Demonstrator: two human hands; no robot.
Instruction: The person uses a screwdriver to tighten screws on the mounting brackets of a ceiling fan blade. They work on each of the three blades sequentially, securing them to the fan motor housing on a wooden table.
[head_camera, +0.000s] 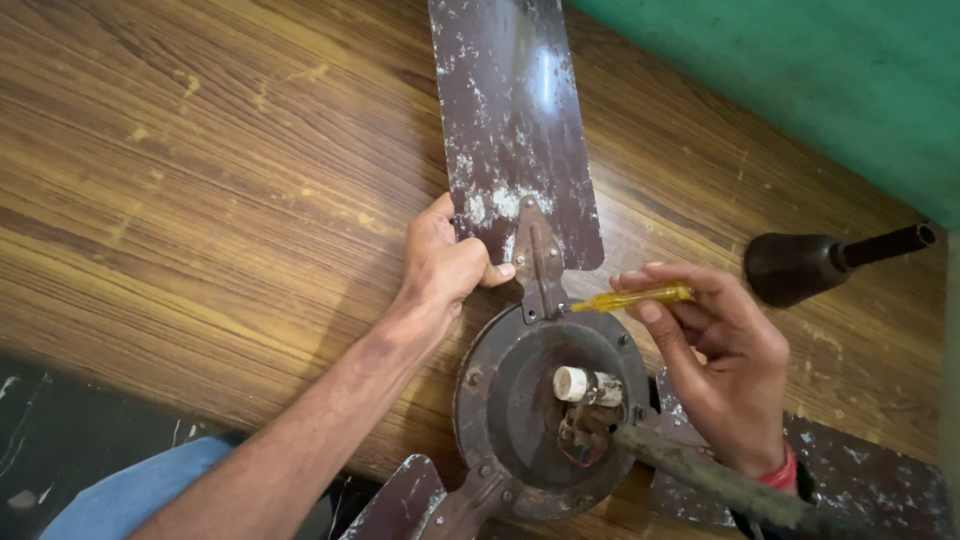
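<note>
Head view: a round, rusty fan motor (520, 410) lies on the wooden table (200, 200), like a bowl with a white cylinder (585, 385) and wires inside. Left hand (445, 265) grips the scratched brown blade (515, 130). Right hand (715, 350) pinches a yellow screwdriver (635, 297); its tip is hard to see. Two blades are cut off below.

Left hand (445, 265) at the end of a bare forearm stretched up from lower left, fingers curled in a grip, thumb pointing right. Right hand (715, 360) entering from lower right, wrist bent, thumb and forefinger pinched together, remaining fingers loosely folded beneath.
</note>
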